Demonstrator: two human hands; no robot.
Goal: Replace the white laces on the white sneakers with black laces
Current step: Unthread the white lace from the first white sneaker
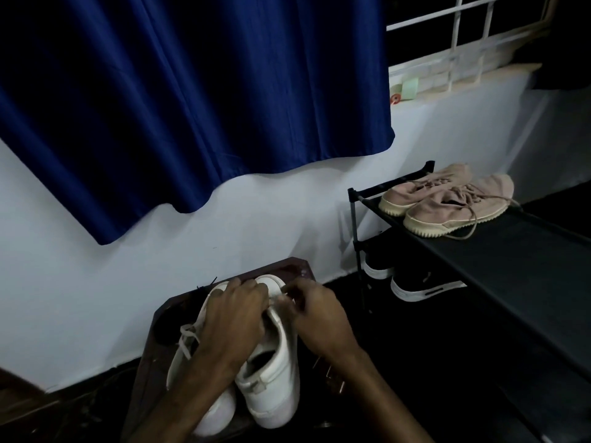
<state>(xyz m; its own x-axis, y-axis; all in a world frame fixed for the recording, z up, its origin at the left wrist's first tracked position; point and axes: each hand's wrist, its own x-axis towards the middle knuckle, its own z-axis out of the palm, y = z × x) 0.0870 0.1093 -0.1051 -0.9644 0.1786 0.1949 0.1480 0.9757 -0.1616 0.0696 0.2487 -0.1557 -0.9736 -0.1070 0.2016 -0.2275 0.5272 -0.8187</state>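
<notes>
Two white sneakers stand side by side on a dark brown stool [295, 266], toes toward the wall. My left hand [235, 310] presses down on the lacing area of the right sneaker [275, 378]. My right hand [315, 310] pinches a white lace [283, 297] near that shoe's toe end. The left sneaker [184, 369] still carries a loose white lace [185, 338] on its outer side. Thin black laces [206, 282] poke out behind the shoes at the stool's far left edge.
A black shoe rack [511, 260] stands to the right with a pair of beige sneakers [447, 199] on top and black shoes [419, 282] below. A blue curtain [192, 107] hangs over the white wall. The floor is dark.
</notes>
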